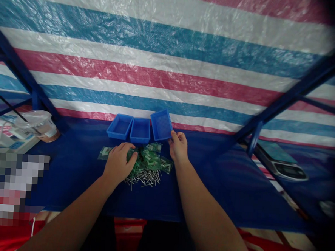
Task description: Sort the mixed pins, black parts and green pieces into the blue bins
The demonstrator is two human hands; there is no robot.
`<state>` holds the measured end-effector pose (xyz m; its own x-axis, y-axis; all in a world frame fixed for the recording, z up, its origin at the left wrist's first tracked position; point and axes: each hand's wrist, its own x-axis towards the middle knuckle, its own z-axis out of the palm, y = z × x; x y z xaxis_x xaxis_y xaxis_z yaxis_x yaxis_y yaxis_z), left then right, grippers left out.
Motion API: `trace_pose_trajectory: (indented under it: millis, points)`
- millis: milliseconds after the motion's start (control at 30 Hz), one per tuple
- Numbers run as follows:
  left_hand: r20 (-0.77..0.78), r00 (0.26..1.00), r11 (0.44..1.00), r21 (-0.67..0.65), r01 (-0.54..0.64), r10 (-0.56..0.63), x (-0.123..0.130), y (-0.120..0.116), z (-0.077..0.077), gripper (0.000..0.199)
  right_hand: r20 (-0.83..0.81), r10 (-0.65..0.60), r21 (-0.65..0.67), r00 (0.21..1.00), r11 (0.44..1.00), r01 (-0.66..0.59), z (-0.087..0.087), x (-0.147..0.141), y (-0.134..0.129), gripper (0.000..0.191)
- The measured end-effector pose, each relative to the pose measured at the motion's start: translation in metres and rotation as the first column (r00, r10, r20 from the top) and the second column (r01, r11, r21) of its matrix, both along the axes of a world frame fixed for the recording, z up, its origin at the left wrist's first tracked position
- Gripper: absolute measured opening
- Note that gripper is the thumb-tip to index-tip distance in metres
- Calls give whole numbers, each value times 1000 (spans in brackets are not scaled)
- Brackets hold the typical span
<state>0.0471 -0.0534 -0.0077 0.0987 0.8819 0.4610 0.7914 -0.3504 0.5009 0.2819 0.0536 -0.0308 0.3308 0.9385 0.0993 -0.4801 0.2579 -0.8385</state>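
My right hand (179, 144) grips the near right corner of a blue plastic bin (162, 124), which is tilted and shows a bare inside. To its left stand two more blue bins, a middle one (140, 129) and a left one (120, 125), both without visible contents. My left hand (121, 159) rests over a pile of small green plastic packets (151, 156), fingers curved and thumb apart. Just in front of the packets lies a heap of thin metal pins or rivets (147, 178); their exact kind is too small to tell.
The blue table (208, 192) backs onto a striped tarpaulin (159, 79). A digital scale (284, 163) sits on the right, beyond a blue metal frame post (254, 140). A clear plastic tub (37, 123) and a power strip (24, 141) are on the left.
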Motion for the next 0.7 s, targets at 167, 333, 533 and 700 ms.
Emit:
trace_pose_trajectory:
  millis: [167,333,533,700]
  points:
    - [-78,978,981,10,195,-194,17,12,11,22,-54,31,-8,998,999,-31,-4,-1,4,56]
    - [-171,938,953,-21,301,-300,34,22,14,28,-8,31,-60,999,998,-31,-6,-3,5,58]
    - [-218,917,943,-63,328,-334,37,21,20,20,21,53,-125,998,991,-50,-9,-6,7,54]
    - [-204,963,982,32,186,-176,15,35,24,17,90,71,-184,993,981,-53,-11,-3,6,39]
